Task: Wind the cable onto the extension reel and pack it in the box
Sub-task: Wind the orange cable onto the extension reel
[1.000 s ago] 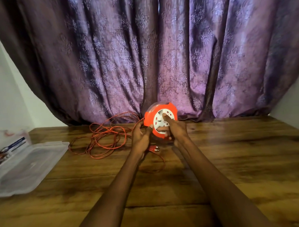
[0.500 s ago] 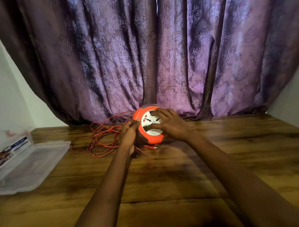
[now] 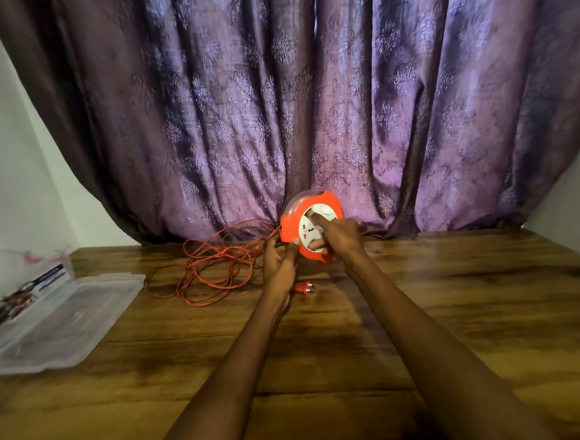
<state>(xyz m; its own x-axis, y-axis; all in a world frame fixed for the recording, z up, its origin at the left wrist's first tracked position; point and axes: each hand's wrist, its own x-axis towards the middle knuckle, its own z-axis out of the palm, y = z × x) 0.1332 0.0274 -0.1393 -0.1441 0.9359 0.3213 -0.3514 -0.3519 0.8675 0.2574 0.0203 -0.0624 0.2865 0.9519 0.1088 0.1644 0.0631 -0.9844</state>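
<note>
I hold the extension reel upright on its edge at the far side of the wooden table, right up against the purple curtain. My right hand lies across the reel's white socket face, fingers pressed onto the hub as if to turn it. My left hand is on the reel's left edge, thumb against the orange rim and fingers curled where the cable feeds in; whether they pinch the cord itself I cannot tell.

Most of the cable lies in a loose tangle left of the reel, so winding looks barely begun. The plug lies just in front of the reel, beside my left wrist. The clear plastic box sits open, well left of the reel.

My worry is the tangle: crossed loops could pull into a knot and jam at the rim if I crank without guiding. The plug could snag my wrist, or the reel could tip.
</note>
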